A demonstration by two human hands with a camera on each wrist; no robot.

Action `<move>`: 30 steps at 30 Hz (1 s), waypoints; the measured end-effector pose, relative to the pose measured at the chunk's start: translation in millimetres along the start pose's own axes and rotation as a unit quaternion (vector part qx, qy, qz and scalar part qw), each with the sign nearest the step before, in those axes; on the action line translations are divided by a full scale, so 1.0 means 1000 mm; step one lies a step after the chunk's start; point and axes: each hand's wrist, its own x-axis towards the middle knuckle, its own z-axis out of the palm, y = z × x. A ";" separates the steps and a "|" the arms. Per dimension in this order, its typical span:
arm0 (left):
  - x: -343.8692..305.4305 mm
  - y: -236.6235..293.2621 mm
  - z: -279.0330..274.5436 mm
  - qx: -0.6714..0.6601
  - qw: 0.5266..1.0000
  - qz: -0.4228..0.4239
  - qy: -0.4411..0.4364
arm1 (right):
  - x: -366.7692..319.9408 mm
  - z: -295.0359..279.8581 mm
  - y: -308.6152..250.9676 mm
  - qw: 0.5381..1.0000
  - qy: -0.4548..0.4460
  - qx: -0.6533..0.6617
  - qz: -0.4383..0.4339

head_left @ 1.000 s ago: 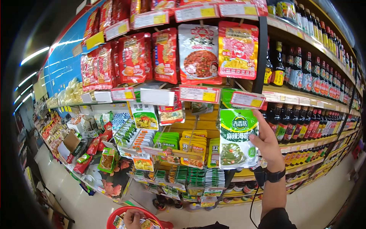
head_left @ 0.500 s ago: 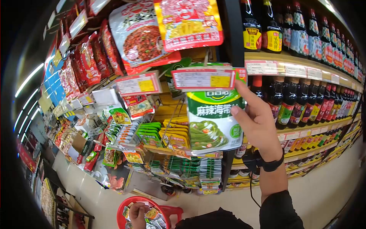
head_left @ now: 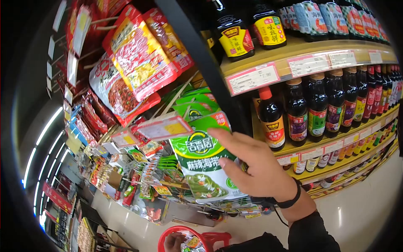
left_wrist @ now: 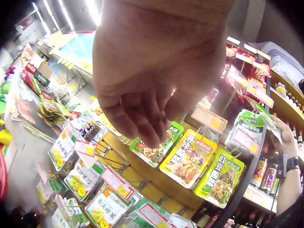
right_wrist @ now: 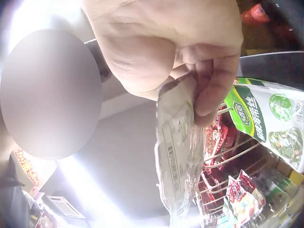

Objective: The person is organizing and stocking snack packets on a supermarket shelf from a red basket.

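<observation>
In the head view my right hand point(head_left: 256, 168) pinches the edge of a green and white packet of shredded kelp point(head_left: 205, 168) between thumb and fingers. In the right wrist view the packet's pale back point(right_wrist: 178, 147) hangs below the right hand. More green packets point(head_left: 199, 105) hang on a hook just behind it, and a price tag point(head_left: 163, 127) overlaps its upper left. Low in the head view my left hand point(head_left: 173, 242) hangs over a red tub point(head_left: 184, 228) of packets. Its fingers are loosely curled with nothing visible in them, as the left wrist view also shows.
To the right, shelves hold rows of dark sauce bottles point(head_left: 317, 107). A black upright post point(head_left: 197, 54) divides them from hanging red pouches point(head_left: 140, 54). Price tags stick out on rods at the left. A red stool point(head_left: 218, 237) stands by the tub on the tiled floor.
The view has turned right and come nearer the bottles. The right hand keeps holding the kelp packet, now tilted beside the hanging ones. The left hand stays over the tub.
</observation>
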 end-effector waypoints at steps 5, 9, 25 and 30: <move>-0.001 0.009 0.006 0.029 0.999 0.015 -0.041 | -0.003 -0.003 0.005 0.999 0.001 0.034 -0.026; -0.005 0.024 0.010 0.038 0.997 0.026 -0.054 | 0.003 -0.008 0.001 0.999 -0.015 0.034 -0.030; 0.027 0.002 0.025 0.064 0.991 0.032 -0.109 | 0.023 0.013 0.016 0.997 -0.006 0.062 -0.052; 0.041 -0.011 0.025 0.073 0.988 0.033 -0.134 | 0.026 0.010 0.013 0.999 0.015 -0.027 -0.021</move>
